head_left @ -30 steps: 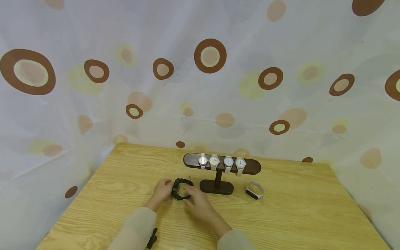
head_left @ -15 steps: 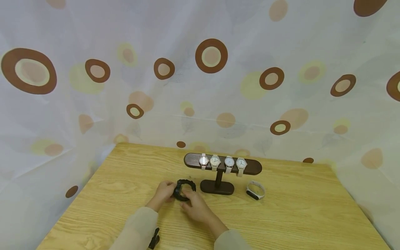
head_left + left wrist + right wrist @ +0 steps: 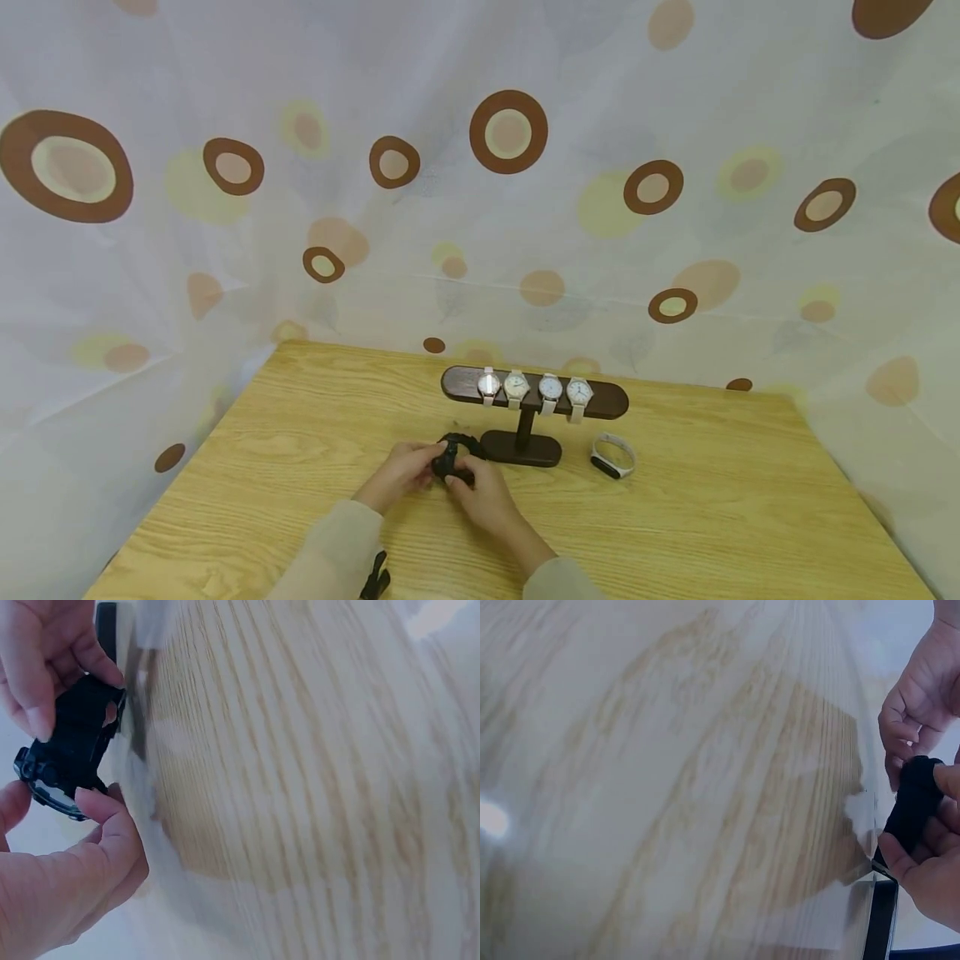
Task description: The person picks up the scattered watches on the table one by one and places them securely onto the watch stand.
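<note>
A black wristwatch with a chunky band [image 3: 448,460] is between my two hands, left of the stand's base. My left hand [image 3: 403,472] grips the watch at its case side, thumb and fingers on the edges, as the left wrist view [image 3: 86,874] shows. The right hand [image 3: 487,500] pinches the band between thumb and fingers. In the right wrist view the dark band [image 3: 913,806] spans the space between the fingers of both hands. Fingers hide part of the watch, and the buckle cannot be made out.
A dark brown T-shaped watch stand [image 3: 611,401] carries several light-strapped watches [image 3: 550,389]; its base [image 3: 498,447] is close to the right hand. A white fitness band [image 3: 615,457] lies to its right. A black strap-like thing [image 3: 377,577] shows beside the left sleeve. A patterned curtain [image 3: 585,100] surrounds the wooden table [image 3: 712,500].
The black watch has moved slightly right, toward the stand's base, and turned. Its open ring is now mostly covered. The left hand has moved right with it; the right hand's fingers have closed on the band.
</note>
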Action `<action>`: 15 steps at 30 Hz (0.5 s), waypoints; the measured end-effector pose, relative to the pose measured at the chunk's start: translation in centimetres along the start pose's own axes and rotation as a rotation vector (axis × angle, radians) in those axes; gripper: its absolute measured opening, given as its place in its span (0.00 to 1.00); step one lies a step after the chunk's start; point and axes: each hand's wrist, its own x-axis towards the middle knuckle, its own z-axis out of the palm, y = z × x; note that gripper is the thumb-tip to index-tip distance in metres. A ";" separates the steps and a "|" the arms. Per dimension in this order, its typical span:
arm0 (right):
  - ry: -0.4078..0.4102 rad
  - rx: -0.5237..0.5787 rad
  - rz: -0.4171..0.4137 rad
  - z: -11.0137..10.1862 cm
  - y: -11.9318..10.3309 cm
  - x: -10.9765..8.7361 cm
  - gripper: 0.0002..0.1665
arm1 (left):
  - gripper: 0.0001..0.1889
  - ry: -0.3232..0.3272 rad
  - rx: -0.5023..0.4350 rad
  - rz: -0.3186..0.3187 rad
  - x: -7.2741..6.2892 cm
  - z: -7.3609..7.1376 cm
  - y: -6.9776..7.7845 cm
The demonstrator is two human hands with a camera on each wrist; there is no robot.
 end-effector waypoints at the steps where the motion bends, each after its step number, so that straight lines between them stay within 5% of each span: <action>1: 0.016 0.009 0.006 -0.1 0.1 0.0 0.07 | 0.21 0.000 0.013 0.008 -0.1 0.1 0.1; 7: 0.067 0.091 0.057 -0.7 0.3 -0.3 0.07 | 0.20 0.001 0.132 0.071 -0.8 0.7 0.5; 15: 0.105 0.200 0.105 -2.4 0.0 -1.1 0.09 | 0.22 -0.045 -0.011 0.083 -1.6 1.2 1.2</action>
